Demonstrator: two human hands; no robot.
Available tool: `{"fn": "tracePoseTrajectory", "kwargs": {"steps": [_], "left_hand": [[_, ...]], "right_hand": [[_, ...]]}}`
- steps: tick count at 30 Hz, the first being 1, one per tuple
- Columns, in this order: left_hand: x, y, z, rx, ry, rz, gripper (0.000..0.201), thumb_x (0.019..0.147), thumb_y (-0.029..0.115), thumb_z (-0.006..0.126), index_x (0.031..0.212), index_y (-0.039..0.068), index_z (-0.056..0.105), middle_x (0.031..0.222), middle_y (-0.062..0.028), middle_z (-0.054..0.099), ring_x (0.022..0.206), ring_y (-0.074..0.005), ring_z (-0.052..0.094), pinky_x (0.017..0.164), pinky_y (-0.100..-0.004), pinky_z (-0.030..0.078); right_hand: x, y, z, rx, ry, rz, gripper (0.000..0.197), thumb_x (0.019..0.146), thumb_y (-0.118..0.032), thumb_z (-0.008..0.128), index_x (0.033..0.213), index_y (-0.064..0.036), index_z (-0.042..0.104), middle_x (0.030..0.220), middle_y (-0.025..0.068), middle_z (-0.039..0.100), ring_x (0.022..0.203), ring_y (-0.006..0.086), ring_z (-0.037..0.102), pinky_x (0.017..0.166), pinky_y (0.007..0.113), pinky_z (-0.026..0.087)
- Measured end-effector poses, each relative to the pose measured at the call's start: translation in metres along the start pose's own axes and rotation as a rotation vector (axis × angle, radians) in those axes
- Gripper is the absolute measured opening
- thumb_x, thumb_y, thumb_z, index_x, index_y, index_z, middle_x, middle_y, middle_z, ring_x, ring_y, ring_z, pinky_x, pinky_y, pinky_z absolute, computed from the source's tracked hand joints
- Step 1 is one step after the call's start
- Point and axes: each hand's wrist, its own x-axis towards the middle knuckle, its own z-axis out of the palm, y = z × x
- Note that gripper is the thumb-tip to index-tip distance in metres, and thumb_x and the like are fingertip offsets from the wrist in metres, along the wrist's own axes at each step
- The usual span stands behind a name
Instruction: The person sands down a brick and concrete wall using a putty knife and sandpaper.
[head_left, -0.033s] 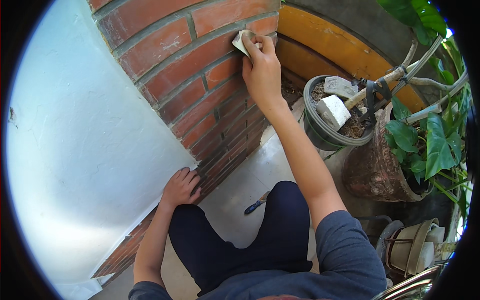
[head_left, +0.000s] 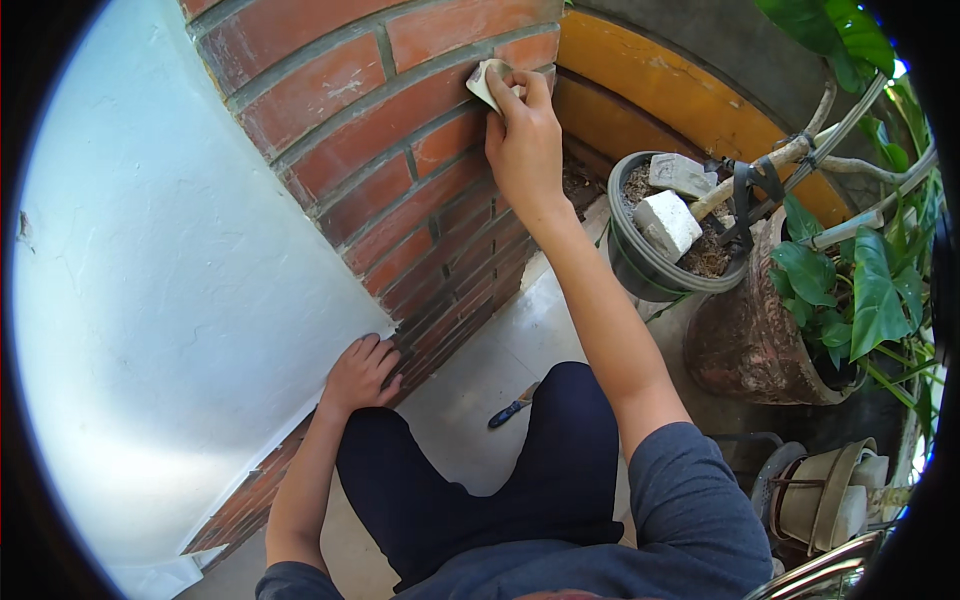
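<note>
My right hand (head_left: 522,125) reaches up to the red brick wall (head_left: 400,115) and pinches a folded cream-coloured sheet (head_left: 484,84), pressed against the bricks near the wall's right-hand corner. The side of the sheet facing the wall is hidden. Lower down, my left hand (head_left: 362,375) rests beside my left knee with its fingers loosely apart and nothing in them. Its fingertips are close to the lower corner of the white plastered surface (head_left: 170,270), where that surface borders the brick. On the floor between my knees lies a blue-handled tool (head_left: 508,414); its far end is at my right knee.
To my right stands a dark plastic pot (head_left: 655,275) holding soil and pale blocks. Beside it is a large brown planter (head_left: 735,345) with leafy plants and branches reaching over it. A smaller beige pot (head_left: 810,495) sits at lower right. An orange-painted wall band (head_left: 670,90) runs behind.
</note>
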Motion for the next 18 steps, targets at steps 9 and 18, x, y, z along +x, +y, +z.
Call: {"fn": "tracePoseTrajectory", "kwargs": {"steps": [9,18], "left_hand": [[-0.002,-0.001,-0.002,0.017,-0.002,0.016,0.04,0.085,0.032,0.079,0.114,0.006,0.071,0.122,-0.0127,0.068,0.119,-0.0342,0.062,0.101,-0.0441,0.052],[-0.001,-0.002,0.001,-0.011,0.013,0.017,0.043,0.082,0.03,0.082,0.116,0.005,0.072,0.123,-0.0124,0.068,0.121,-0.0353,0.062,0.101,-0.0447,0.052]], "right_hand": [[-0.001,-0.03,-0.018,0.049,0.011,-0.042,0.048,0.087,0.006,0.07,0.134,-0.0033,0.073,0.119,0.0145,0.064,0.103,0.0375,0.068,0.087,0.048,0.058],[-0.025,-0.059,0.022,-0.105,0.058,-0.085,0.051,0.087,0.006,0.07,0.138,0.0029,0.069,0.121,0.0109,0.062,0.103,0.0328,0.064,0.083,0.043,0.059]]}}
